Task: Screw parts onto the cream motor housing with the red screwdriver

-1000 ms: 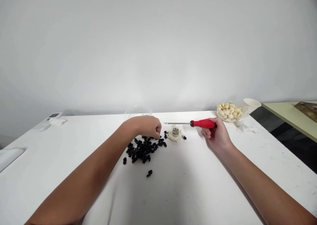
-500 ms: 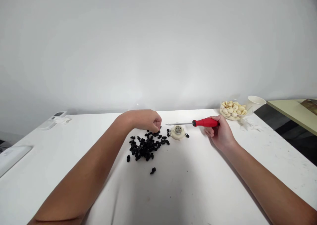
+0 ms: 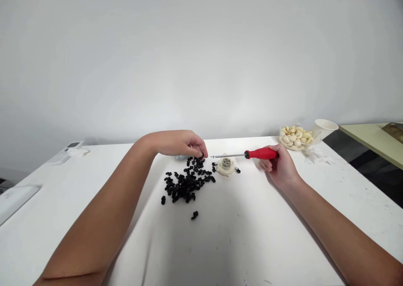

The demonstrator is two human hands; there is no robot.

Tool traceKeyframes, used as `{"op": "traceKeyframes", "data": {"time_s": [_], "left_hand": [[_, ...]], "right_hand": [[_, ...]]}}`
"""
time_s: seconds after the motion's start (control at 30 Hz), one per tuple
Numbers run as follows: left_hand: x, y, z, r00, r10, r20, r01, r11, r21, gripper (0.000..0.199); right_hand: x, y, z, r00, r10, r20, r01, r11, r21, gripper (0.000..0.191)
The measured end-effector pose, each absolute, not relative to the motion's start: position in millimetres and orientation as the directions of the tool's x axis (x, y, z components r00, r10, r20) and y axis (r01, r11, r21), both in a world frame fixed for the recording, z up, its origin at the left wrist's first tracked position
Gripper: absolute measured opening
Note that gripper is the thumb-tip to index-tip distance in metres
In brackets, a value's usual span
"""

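My right hand [image 3: 281, 167] is wrapped round the red handle of a screwdriver [image 3: 262, 153]. Its thin metal shaft points left, and a small bit at the tip looks like a screw. Just left of that tip, my left hand [image 3: 192, 145] pinches a small black plastic part [image 3: 202, 155] between thumb and finger. Below the shaft, a cream round plastic piece with a metal motor-like centre [image 3: 226, 163] lies on the table, small black parts with metal dots at its sides. A heap of similar black parts [image 3: 185, 185] spreads under my left hand.
A clear bowl of cream-coloured plastic pieces [image 3: 296, 138] stands at the back right beside a white paper cup [image 3: 325, 125]. Crumpled clear plastic [image 3: 316, 156] lies before them. A white remote-like device [image 3: 74, 146] sits back left. The wall rises behind the table.
My left hand has lifted and shifted slightly away from me, its fingers opening out of a curl to show a black part in the pinch. The screwdriver has hardly moved.
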State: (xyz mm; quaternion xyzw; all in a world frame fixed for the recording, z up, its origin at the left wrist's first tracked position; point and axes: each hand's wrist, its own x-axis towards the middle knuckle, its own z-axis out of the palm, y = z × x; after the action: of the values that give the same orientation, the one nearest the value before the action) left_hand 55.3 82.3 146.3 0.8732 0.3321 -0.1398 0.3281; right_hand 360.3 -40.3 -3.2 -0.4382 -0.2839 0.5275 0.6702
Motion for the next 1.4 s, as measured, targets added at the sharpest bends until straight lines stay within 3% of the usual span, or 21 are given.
{"op": "traceKeyframes", "data": {"time_s": [0.17,0.3,0.57,0.67,0.73,0.8,0.87,0.93,1.0,1.07,1.13,1.2,1.4], "left_hand": [[52.9,81.2,148.5,0.731,0.443,-0.519,0.680,-0.536,0.499,0.034],[53.9,79.5,147.1,0.703,0.503,-0.503,0.709,-0.554,0.436,0.035],[47.3,41.0,181.9,0.715,0.645,-0.268,0.687,-0.576,0.443,0.031],[45.9,16.9,193.2,0.749,0.651,-0.126,0.599,-0.584,0.548,0.034],[49.2,1.0,182.4,0.823,0.564,-0.071,0.457,-0.582,0.673,0.035],[55.1,-17.0,153.8,0.874,0.483,-0.051,0.308,-0.471,0.826,0.050],[61.5,-39.1,113.3,0.882,0.460,-0.103,0.196,-0.159,0.968,0.061],[66.5,-64.1,72.5,0.866,0.452,-0.215,0.162,0.153,0.975,0.061],[69.4,-87.3,42.5,0.853,0.441,-0.278,0.147,0.309,0.940,0.051],[71.2,-103.5,27.0,0.858,0.427,-0.287,0.148,0.329,0.933,0.048],[72.8,-109.9,21.3,0.883,0.395,-0.255,0.172,0.234,0.957,0.045],[75.3,-108.2,17.6,0.861,0.452,-0.231,0.154,0.202,0.967,0.044],[85.0,-78.4,1.3,0.639,0.716,-0.280,-0.070,0.416,0.907,0.044]], "right_hand": [[359.8,-39.9,-3.4,0.282,0.956,-0.079,-0.462,0.063,-0.885,0.037],[359.5,-39.5,-3.6,0.283,0.956,-0.078,-0.467,0.066,-0.882,0.037],[359.8,-40.8,-1.4,0.287,0.954,-0.086,-0.493,0.070,-0.867,0.035],[361.0,-40.4,-3.1,0.289,0.954,-0.078,-0.510,0.085,-0.856,0.033],[362.0,-39.4,-6.2,0.292,0.954,-0.070,-0.524,0.099,-0.846,0.033],[363.5,-38.7,-10.3,0.294,0.954,-0.058,-0.538,0.115,-0.835,0.035],[365.8,-39.5,-13.8,0.282,0.958,-0.055,-0.551,0.115,-0.826,0.036],[369.1,-42.6,-14.9,0.240,0.969,-0.061,-0.561,0.087,-0.824,0.038],[372.9,-48.2,-12.9,0.173,0.982,-0.070,-0.569,0.042,-0.821,0.042],[376.4,-54.6,-8.6,0.110,0.991,-0.079,-0.578,-0.001,-0.816,0.045],[379.1,-60.0,-4.3,0.070,0.993,-0.099,-0.588,-0.040,-0.808,0.045],[381.0,-63.5,-2.2,0.058,0.990,-0.127,-0.602,-0.067,-0.796,0.041],[385.6,-66.1,-8.8,0.119,0.980,-0.160,-0.636,-0.049,-0.770,0.039]]}}
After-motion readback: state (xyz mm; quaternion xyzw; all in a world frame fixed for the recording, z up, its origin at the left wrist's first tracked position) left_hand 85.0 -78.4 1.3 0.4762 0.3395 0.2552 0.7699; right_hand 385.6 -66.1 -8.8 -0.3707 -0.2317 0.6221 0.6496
